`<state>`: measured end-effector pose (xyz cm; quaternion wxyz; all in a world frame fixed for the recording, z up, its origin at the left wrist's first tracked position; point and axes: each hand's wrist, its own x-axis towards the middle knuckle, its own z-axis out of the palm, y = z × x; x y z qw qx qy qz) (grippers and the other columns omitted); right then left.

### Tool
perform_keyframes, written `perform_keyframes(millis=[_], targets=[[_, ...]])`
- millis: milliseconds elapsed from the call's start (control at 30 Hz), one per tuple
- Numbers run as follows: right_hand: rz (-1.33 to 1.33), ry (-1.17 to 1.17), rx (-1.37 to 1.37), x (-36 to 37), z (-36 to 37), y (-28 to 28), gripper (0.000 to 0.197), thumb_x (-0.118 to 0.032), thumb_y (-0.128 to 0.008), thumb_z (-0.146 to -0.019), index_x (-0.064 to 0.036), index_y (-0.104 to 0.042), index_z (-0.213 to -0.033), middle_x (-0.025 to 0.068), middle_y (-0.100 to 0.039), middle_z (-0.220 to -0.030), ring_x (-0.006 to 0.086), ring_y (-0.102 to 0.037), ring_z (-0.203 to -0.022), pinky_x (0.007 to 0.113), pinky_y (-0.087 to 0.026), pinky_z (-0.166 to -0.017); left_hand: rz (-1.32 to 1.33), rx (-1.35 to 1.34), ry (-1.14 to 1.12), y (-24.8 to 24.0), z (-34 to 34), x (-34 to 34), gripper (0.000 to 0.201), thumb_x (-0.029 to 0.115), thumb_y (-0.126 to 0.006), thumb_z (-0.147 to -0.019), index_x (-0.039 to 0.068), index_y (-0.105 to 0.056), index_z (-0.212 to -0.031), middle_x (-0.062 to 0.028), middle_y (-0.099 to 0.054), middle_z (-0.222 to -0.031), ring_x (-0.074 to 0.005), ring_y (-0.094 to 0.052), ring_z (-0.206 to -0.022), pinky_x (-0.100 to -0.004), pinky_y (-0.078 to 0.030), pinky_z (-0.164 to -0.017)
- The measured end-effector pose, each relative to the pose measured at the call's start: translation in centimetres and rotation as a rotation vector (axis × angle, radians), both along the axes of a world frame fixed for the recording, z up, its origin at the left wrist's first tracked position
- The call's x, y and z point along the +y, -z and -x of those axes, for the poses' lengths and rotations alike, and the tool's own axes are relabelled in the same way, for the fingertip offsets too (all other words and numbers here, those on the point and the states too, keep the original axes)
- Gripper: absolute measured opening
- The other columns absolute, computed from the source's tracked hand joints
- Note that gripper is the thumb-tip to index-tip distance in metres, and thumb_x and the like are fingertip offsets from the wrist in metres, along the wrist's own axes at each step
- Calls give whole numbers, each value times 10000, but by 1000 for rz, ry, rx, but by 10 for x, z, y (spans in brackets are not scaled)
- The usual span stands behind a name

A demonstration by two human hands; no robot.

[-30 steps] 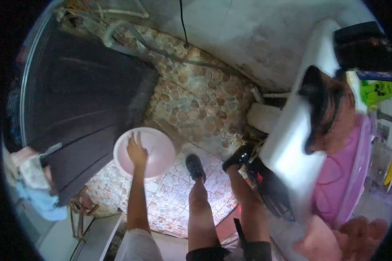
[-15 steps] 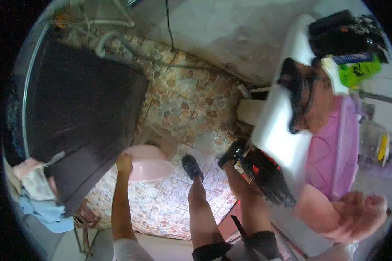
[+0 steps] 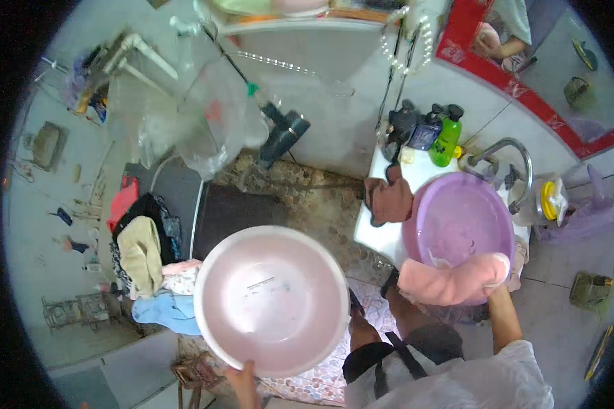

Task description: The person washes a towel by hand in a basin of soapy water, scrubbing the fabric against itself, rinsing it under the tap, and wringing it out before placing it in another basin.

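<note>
My left hand (image 3: pixel 241 377) grips the near rim of a large pale pink basin (image 3: pixel 228 262). The basin is tipped so that its inside shows, with nothing in it. At the right, a folded pink cloth (image 3: pixel 450 281) lies over my right hand, which holds it up at the near rim of a purple basin (image 3: pixel 413 235). My right fingers are hidden under this cloth. The purple basin sits at the washstand, below a curved metal faucet (image 3: pixel 522 160), and seems to hold water. Beside it, a brown cloth (image 3: pixel 390 198) lies on the white counter (image 3: pixel 370 236).
Pump bottles, one a green bottle (image 3: pixel 446 140), stand behind the counter's cloth. A black hair dryer (image 3: pixel 284 136) and a clear plastic bag (image 3: pixel 215 123) hang ahead. A clothes pile (image 3: pixel 140 252) lies at left. A red-framed mirror (image 3: pixel 512 85) is at upper right.
My left hand has raised the pink basin from low over the floor and turned its inside into view. The pink cloth has come over the purple basin's near rim. My view has tilted up.
</note>
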<state>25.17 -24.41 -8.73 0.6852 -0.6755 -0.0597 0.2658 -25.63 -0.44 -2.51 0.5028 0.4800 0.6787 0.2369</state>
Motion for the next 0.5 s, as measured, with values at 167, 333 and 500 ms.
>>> perform_keyframes(millis=[167, 333, 500], targets=[[-195, 84, 46, -5, -12, -12, 853, -133, -713, -580, -118, -277, -1313, 116, -281, -1350, 304, -517, -975, 391, -428, -789, 126, -326, -278, -2, -95, -35, 481, 2, -575, -697, -94, -400, -1134, -169, -526, -1024, -258, -553, -920, -371, -495, -767], [-305, 139, 94, -18, -25, -1, 840, -134, -713, -581, -118, -290, -1307, 113, -292, -1346, 298, -514, -986, 389, -424, -799, 156, -505, -240, 17, -170, -55, 412, -6, -541, -755, -67, -427, -1146, -142, -530, -1061, -254, -556, -935, -373, -492, -775], [-332, 215, 86, -47, -36, -3, 827, -136, -712, -583, -119, -303, -1301, 109, -302, -1342, 292, -510, -997, 387, -420, -809, 60, -411, -162, 31, -172, -52, 362, 23, -519, -772, -91, -467, -1111, -143, -550, -1044, -223, -569, -919, -316, -492, -733]])
